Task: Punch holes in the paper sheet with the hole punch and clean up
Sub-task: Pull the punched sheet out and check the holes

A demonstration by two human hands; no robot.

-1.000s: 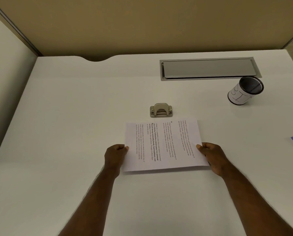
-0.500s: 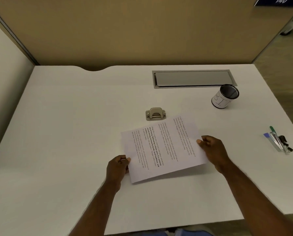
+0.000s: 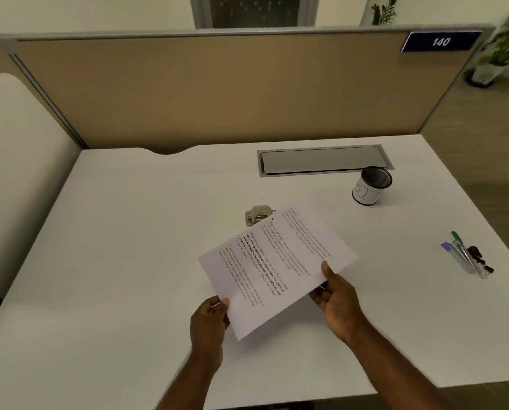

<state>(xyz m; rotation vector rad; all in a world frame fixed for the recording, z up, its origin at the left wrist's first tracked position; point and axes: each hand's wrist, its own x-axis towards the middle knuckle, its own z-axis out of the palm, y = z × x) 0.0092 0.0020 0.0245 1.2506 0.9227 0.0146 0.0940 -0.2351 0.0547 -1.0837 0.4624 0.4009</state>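
Observation:
A printed paper sheet (image 3: 277, 267) is lifted off the white desk (image 3: 114, 261) and tilted, its left end lower than its right. My left hand (image 3: 210, 319) pinches its lower left edge. My right hand (image 3: 337, 300) grips its right edge, thumb on top and fingers beneath. A small metal hole punch (image 3: 257, 214) stands on the desk just behind the sheet; the sheet's far edge covers part of it.
A black mesh cup with a white label (image 3: 370, 186) stands at the right rear. A grey cable tray lid (image 3: 321, 159) is set into the desk's back. Pens and clips (image 3: 466, 255) lie near the right edge. A tan partition (image 3: 217, 93) closes the back.
The sheet lay flat on the desk under both hands; now both hands have lifted it and turned it counter-clockwise. The camera has tilted up and pulled back.

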